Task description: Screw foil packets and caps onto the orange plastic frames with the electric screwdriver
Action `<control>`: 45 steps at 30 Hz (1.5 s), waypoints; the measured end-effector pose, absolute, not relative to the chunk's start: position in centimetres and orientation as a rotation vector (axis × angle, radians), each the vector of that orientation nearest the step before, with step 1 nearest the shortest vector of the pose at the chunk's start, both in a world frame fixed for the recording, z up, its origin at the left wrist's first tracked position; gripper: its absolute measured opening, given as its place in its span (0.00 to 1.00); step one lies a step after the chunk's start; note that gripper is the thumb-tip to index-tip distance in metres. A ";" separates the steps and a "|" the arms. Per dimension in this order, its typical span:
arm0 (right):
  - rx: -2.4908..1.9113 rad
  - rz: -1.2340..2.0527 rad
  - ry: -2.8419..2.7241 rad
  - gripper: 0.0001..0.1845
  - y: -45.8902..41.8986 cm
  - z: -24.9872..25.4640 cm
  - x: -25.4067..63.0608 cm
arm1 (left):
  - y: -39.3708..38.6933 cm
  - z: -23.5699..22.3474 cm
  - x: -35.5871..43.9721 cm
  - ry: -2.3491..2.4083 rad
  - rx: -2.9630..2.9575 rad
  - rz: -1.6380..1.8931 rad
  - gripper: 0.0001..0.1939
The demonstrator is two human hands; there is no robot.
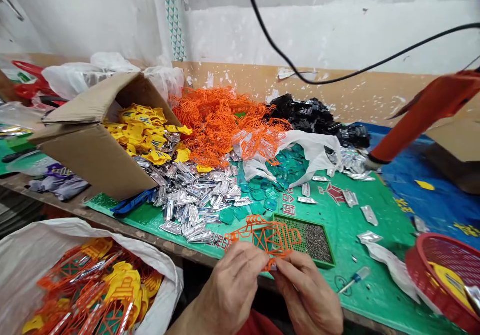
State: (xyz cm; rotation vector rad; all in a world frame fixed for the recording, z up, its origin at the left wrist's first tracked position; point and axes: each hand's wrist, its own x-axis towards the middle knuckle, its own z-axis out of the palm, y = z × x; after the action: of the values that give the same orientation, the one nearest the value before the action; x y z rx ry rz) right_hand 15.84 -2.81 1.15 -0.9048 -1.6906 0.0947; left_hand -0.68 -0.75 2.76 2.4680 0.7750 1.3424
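Both of my hands hold one orange plastic lattice frame (pixel 262 235) over the front edge of the table. My left hand (pixel 234 282) pinches its lower left part. Fingers of my right hand (pixel 305 285) close on its lower right end, where a small pale piece shows between the fingertips, too small to name. Just behind the frame lies a green tray (pixel 332 255) with many small dark metal bits, perhaps screws. A screwdriver (pixel 356 277) with a clear blue handle rests to the right of my right hand.
Silver parts (pixel 198 195), teal pieces (pixel 292 165), orange frames (pixel 221 120) and black parts (pixel 303 115) are heaped behind. A tipped cardboard box (pixel 93 160) spills yellow parts (pixel 146 130). A white sack (pixel 170 265) stands front left, a red basket (pixel 420 275) right. An orange-red arm (pixel 416 120) leans in.
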 end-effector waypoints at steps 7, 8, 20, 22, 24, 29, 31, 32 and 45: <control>-1.006 0.033 -1.697 0.22 -3.7 -2.2 16.9 | -0.7 3.1 -1.1 0.682 2.521 1.333 0.19; -1.007 0.010 -1.691 0.22 -3.8 -2.5 17.0 | -0.8 3.1 -1.1 0.683 2.523 1.326 0.18; -0.910 -0.076 -1.716 0.24 -3.3 -0.4 16.7 | -0.6 3.5 -0.9 0.694 2.534 1.301 0.15; -0.909 -0.048 -1.725 0.23 -3.4 -0.4 16.7 | -0.5 3.4 -0.9 0.682 2.515 1.304 0.16; -0.926 0.003 -1.718 0.23 -3.6 -0.8 16.8 | -0.4 3.4 -0.9 0.664 2.498 1.311 0.16; -0.936 0.115 -1.694 0.26 -3.7 -1.7 16.9 | -0.1 3.7 -1.0 0.656 2.500 1.263 0.15; -0.927 0.127 -1.694 0.27 -3.7 -1.6 16.7 | 0.0 3.9 -1.0 0.651 2.516 1.245 0.14; -0.945 0.117 -1.697 0.27 -3.7 -1.5 16.7 | 0.1 3.9 -1.0 0.654 2.528 1.245 0.13; -1.162 -0.023 -1.855 0.16 -3.7 0.2 16.9 | -0.1 3.2 -0.8 0.726 2.579 1.117 0.10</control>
State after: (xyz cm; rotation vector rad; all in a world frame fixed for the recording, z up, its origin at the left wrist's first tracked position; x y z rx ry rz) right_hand 16.90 -3.65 0.21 -1.1618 -1.8551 -0.0233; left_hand -0.84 -0.12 3.18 2.5787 0.7264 1.1172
